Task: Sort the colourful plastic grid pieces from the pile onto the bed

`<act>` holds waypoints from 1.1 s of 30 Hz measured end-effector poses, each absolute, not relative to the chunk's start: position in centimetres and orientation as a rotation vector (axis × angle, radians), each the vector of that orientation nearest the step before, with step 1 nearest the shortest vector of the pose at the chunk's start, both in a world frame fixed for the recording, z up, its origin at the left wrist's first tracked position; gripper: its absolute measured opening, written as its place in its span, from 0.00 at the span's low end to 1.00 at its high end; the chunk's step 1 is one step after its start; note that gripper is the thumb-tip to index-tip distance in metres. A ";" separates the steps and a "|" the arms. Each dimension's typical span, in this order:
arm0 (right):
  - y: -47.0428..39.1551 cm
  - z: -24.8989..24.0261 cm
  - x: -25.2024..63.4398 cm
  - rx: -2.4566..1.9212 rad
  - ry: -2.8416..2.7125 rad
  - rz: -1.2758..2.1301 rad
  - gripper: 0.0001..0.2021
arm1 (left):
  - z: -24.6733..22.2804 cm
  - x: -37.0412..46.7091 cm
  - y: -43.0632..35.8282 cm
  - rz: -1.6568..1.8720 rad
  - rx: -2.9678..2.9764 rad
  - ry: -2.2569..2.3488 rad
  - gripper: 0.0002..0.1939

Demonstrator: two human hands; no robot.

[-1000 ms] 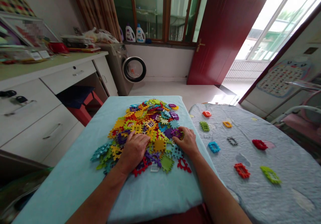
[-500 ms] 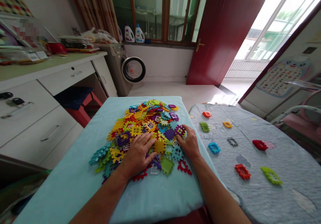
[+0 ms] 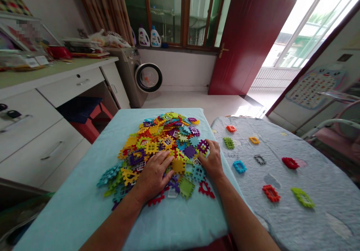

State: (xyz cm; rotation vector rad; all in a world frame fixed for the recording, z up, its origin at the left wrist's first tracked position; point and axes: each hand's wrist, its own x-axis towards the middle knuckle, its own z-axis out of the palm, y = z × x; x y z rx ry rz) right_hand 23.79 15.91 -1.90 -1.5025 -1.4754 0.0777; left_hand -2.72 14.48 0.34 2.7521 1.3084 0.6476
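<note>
A heap of colourful plastic interlocking tiles (image 3: pixel 179 166) with notched edges lies on the light blue cloth of the table before me. My left hand (image 3: pixel 154 170) rests palm down on the near side of the heap, fingers stretched out and thumb apart, holding nothing that I can see. Over at the heap's right edge, my right hand (image 3: pixel 212 159) has its thumb and fingers around a purple window tile (image 3: pixel 203 146). Below that hand are a teal window tile (image 3: pixel 198 172) and a red triangular frame tile (image 3: pixel 206 189). A green square tile (image 3: pixel 186 187) lies between my forearms.
On the right, a grey-blue cloth-covered surface (image 3: pixel 253 206) carries several spread-out tiles, among them a blue frame tile (image 3: pixel 239 166) and a lime one (image 3: pixel 302 197). A white desk (image 3: pixel 62 80) stands left, a washing machine (image 3: pixel 135 78) with open door behind, a red door (image 3: pixel 247 37) at the back.
The purple window tile has turned slightly and shifted a little to the right at my right fingers. My left hand stays on the heap. The whole view has shifted slightly.
</note>
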 end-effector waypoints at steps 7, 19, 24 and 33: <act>15.9 -1.7 23.7 -1.525 -1.485 0.071 0.23 | 0.3 -2.7 14.5 0.644 2.760 1.313 0.22; 15.8 -1.5 23.8 -1.570 -1.470 0.091 0.23 | 0.1 -3.0 14.7 0.751 2.732 1.302 0.17; 15.7 -1.6 23.9 -1.596 -1.466 0.099 0.22 | 0.4 -3.0 14.7 0.797 2.727 1.292 0.15; 16.0 -1.5 23.9 -1.584 -1.406 0.230 0.21 | 0.6 -3.1 14.8 0.790 2.730 1.289 0.16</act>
